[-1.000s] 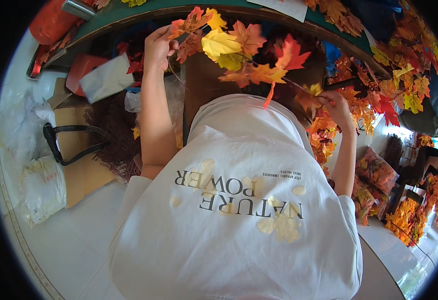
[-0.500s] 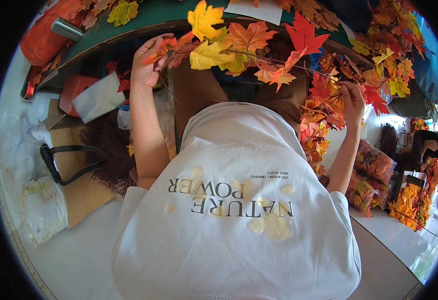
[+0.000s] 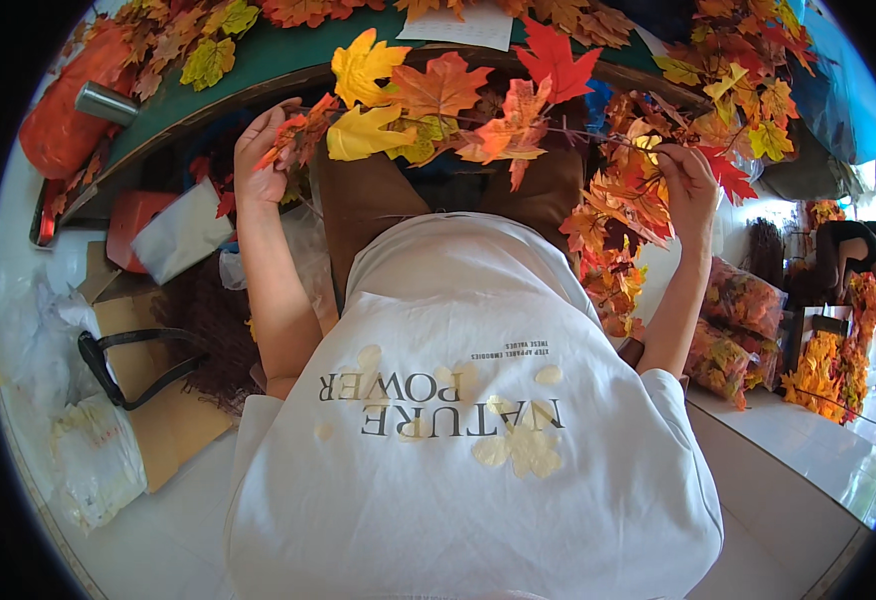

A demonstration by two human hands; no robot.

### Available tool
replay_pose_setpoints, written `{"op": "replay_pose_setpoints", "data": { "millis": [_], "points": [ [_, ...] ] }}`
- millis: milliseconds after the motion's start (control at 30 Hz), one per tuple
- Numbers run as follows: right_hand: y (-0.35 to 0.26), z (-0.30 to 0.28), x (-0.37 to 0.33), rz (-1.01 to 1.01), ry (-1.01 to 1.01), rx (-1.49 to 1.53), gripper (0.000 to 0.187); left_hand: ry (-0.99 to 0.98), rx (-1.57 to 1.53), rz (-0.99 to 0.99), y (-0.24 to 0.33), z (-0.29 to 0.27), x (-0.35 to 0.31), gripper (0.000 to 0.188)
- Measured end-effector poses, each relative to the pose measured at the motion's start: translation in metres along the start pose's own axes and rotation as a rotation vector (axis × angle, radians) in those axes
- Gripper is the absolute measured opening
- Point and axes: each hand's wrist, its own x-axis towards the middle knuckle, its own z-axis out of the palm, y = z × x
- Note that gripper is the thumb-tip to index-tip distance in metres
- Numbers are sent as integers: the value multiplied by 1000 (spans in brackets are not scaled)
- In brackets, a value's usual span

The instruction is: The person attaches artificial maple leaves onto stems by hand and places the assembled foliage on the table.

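Dark lettering runs upside down across the white shirt below the near edge of the counter, and a white sheet on the counter bears marks too faint to read. Just in front of that edge, the leaf garland stretches sideways: the right hand pinches it, while the left hand, half-curled, meets its other end, though whether it grips I cannot tell.

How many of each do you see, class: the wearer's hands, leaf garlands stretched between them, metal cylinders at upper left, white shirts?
Left hand and right hand: 2
Garland: 1
Metal cylinder: 1
White shirt: 1
Total: 5
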Motion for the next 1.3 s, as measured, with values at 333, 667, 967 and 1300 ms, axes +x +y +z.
{"op": "replay_pose_setpoints", "data": {
  "millis": [333,667,967,1300],
  "points": [
    [-7,-1,0,15,-31,-27,12,94,-22,-8,1,2,0,29],
    [-6,-4,1,-73,6,-30,10,78,-64,2,-2,-1,2,28],
    [-7,-4,1,-95,78,-61,9,83,-56,38,4,5,-1,27],
    [-2,0,-2,-90,10,-102,9,47,-9,52,12,9,-3,27]
  ]
}}
